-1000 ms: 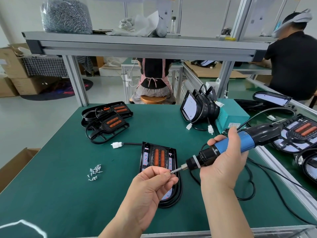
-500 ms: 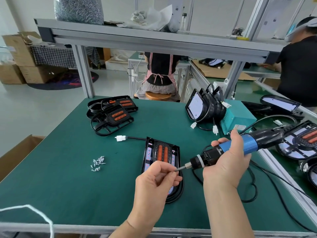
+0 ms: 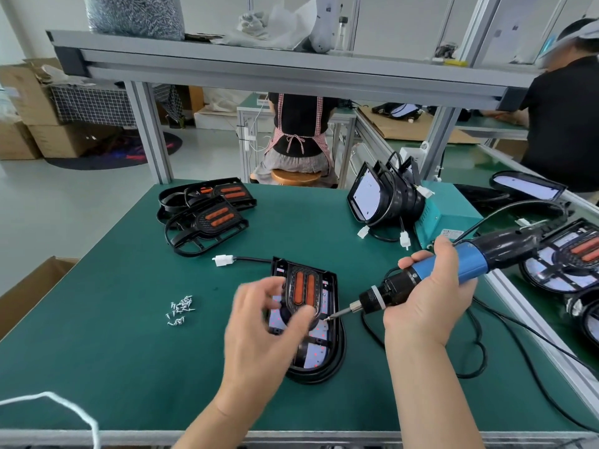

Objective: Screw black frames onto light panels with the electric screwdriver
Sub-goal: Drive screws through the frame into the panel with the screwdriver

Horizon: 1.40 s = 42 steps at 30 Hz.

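Nearest, a white cord [image 3: 64,405] loops over the front edge of the green-matted workbench [image 3: 129,351]. Just beyond it the left hand [image 3: 259,322] hangs over the near half of the white light panel in its black housing [image 3: 316,354]. The fingers are loosely spread and curved with nothing visibly between them. The hand is blurred, so I cannot tell whether it touches the panel.

The panel lies flat at mid-bench. On top of it sits a black plastic frame with two orange strips [image 3: 304,288]. The right hand [image 3: 431,296] is wrapped firmly round the blue-handled electric screwdriver [image 3: 476,259]. The tool is held at a low slant, and its bit tip meets the right edge of the frame.

A small heap of silver screws [image 3: 181,311] lies left of the panel, well apart from it. The panel's black lead ends in a white plug connector [image 3: 223,260] just behind it.

Farther back on the left is a pile of spare black frames [image 3: 207,218]. At back right a row of upright light panels [image 3: 382,196] leans against a teal metal box [image 3: 450,222]. On the neighbouring bench to the right lie more framed panels [image 3: 570,257].

A grey aluminium shelf [image 3: 259,66] spans overhead and carries a clear bag of screws [image 3: 136,14]. Behind it a person in a checked apron [image 3: 298,131] sits on a stool, and a person in black [image 3: 567,118] stands at far right.
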{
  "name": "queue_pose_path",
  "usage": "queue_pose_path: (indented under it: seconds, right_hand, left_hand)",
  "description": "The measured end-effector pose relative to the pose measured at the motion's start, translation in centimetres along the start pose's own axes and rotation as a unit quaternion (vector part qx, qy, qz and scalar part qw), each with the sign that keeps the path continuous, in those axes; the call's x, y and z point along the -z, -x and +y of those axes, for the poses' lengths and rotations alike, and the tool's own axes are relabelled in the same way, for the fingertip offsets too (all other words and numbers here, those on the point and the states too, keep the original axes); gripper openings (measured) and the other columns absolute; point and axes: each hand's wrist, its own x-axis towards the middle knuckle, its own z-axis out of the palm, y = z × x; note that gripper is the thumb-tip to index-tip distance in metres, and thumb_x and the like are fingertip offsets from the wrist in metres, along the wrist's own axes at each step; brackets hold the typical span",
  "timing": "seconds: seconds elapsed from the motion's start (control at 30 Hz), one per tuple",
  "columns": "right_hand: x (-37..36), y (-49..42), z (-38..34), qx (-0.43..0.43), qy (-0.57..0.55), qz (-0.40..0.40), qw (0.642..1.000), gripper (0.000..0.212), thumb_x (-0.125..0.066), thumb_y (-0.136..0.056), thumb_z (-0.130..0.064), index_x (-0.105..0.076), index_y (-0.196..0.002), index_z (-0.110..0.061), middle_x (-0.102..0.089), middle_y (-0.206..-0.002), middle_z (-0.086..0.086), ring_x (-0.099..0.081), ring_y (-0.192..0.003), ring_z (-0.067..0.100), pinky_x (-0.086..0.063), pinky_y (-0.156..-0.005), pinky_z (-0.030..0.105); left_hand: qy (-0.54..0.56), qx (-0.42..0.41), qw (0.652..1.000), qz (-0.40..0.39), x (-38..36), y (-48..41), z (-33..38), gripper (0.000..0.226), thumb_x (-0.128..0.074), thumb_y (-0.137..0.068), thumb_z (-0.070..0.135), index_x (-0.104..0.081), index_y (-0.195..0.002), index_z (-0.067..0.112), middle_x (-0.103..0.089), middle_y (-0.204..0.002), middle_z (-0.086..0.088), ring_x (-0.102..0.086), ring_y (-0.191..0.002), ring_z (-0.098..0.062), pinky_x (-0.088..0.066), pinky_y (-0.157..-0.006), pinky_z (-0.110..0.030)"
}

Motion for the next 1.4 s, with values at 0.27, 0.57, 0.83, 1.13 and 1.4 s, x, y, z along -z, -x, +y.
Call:
queue_pose_path:
  seconds: [0.27, 0.57, 0.83, 1.13, 1.4]
  right_hand:
    - [-0.1, 0.5, 2.4, 0.068, 0.028, -0.056, 0.996, 0.020, -0.068, -0.089, -0.024, -0.055, -0.103, -0.019, -0.058, -0.062, -0.003, -0.056, -0.050, 0.018, -0.051, -0.058, 0.023]
    - [-0.7, 1.5, 3.4, 0.075, 0.052, -0.106, 0.990, 0.018, -0.069, -0.086, -0.017, -0.054, -0.096, -0.018, -0.054, -0.072, 0.015, -0.053, -0.046, 0.017, -0.046, -0.051, 0.020]
    - [-0.7, 1.6, 3.7, 0.076, 0.045, -0.121, 0.989, 0.019, -0.068, -0.087, -0.016, -0.056, -0.102, -0.017, -0.054, -0.084, 0.028, -0.052, -0.048, 0.016, -0.046, -0.052, 0.016]
    - [-0.9, 2.3, 4.2, 0.091, 0.067, -0.156, 0.981, 0.032, -0.072, -0.080, -0.034, -0.056, -0.103, -0.019, -0.054, -0.074, 0.021, -0.054, -0.046, 0.015, -0.046, -0.052, 0.018]
    - [-1.1, 2.5, 4.4, 0.106, 0.100, -0.193, 0.970, 0.022, -0.068, -0.083, -0.015, -0.053, -0.096, -0.023, -0.059, -0.064, -0.015, -0.053, -0.043, 0.014, -0.044, -0.048, 0.019]
  left_hand:
    - [-0.181, 0.237, 0.943, -0.150, 1.3, -4.6, -2.8, 0.075, -0.072, -0.078, 0.064, -0.041, -0.134, 0.027, -0.058, -0.105, 0.005, -0.058, -0.101, -0.016, -0.045, -0.081, -0.035]
    - [-0.142, 0.264, 0.938, -0.172, 0.9, -4.4, -3.0, 0.055, -0.067, -0.055, 0.067, -0.057, -0.101, 0.039, -0.072, -0.101, 0.015, -0.068, -0.098, -0.014, -0.053, -0.094, -0.045]
    - [-0.135, 0.268, 0.939, -0.170, 0.8, -4.3, -2.8, 0.061, -0.068, -0.060, 0.065, -0.057, -0.113, 0.036, -0.073, -0.102, 0.013, -0.068, -0.099, -0.015, -0.053, -0.095, -0.045]
    - [-0.130, 0.268, 0.939, -0.171, 0.7, -4.4, -3.0, 0.066, -0.068, -0.056, 0.068, -0.059, -0.113, 0.037, -0.075, -0.094, 0.015, -0.070, -0.093, -0.014, -0.055, -0.091, -0.045]
    - [-0.096, 0.259, 0.945, -0.174, 0.3, -4.5, -3.3, 0.047, -0.072, -0.062, 0.057, -0.063, -0.102, 0.036, -0.076, -0.090, 0.015, -0.071, -0.092, -0.014, -0.055, -0.092, -0.045]
